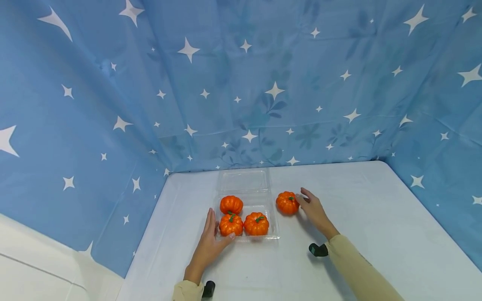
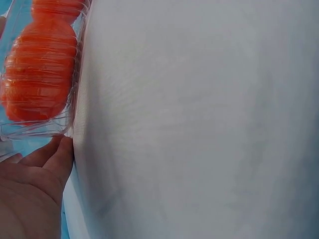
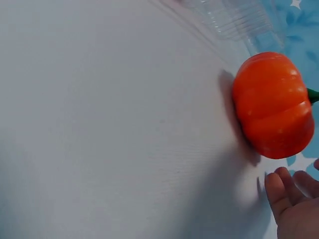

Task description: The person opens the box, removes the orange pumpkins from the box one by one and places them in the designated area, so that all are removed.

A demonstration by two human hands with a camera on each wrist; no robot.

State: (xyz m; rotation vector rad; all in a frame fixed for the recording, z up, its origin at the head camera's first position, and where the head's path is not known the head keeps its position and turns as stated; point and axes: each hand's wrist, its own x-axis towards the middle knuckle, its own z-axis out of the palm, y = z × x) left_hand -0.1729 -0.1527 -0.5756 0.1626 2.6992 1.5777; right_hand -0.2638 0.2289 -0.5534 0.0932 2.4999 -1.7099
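A clear plastic clamshell box (image 1: 275,221) lies on the table with its lid (image 1: 244,180) folded back, away from me. Inside are three small orange pumpkins: one at the back left (image 1: 231,205), one at the front left (image 1: 231,225) and one at the front right (image 1: 256,224). My left hand (image 1: 211,242) touches the box's front left corner, fingers straight along the left side and thumb by the front edge. Outside, to the right of the box, sits another pumpkin (image 3: 274,105) with a green stem. My right hand (image 3: 296,204) is beside it, fingers extended, a small gap between them.
The white table (image 1: 339,184) extends to both sides and toward me. Blue star-patterned cloth (image 1: 241,92) hangs behind it and along the sides. A dark wrist-worn device (image 1: 318,250) sits at the right sleeve, and another (image 1: 208,289) at the left.
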